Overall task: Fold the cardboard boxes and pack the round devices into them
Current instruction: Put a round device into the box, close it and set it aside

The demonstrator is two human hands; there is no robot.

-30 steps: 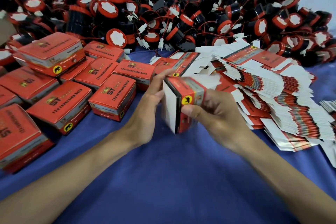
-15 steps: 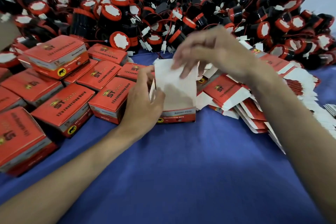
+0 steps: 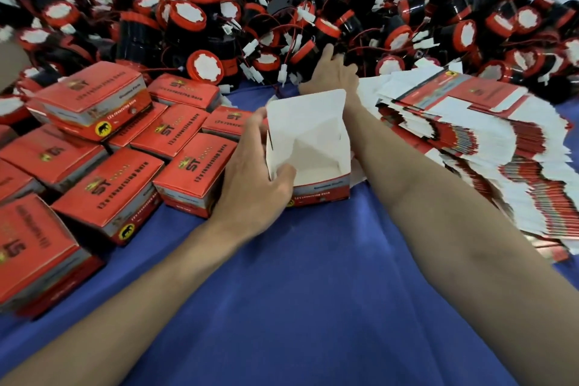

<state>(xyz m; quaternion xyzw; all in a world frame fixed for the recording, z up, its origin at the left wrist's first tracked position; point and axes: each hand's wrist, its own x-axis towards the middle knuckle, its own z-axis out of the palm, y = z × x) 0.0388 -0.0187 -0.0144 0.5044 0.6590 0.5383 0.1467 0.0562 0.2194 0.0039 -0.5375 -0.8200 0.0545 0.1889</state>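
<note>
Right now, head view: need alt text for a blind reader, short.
The left hand grips an open, empty cardboard box standing on the blue cloth while the right hand reaches beyond it into the pile of round black-and-red devices. Closed red boxes lie on the left, a stack of flat unfolded boxes on the right.

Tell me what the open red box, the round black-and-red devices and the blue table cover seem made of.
Open red-printed box: thin cardboard, matte white inside, crisp fold creases. Round black-and-red devices: probably plastic, shiny rims, white paper-like face stickers. Blue cover: likely cloth, matte with soft wrinkles.
</note>
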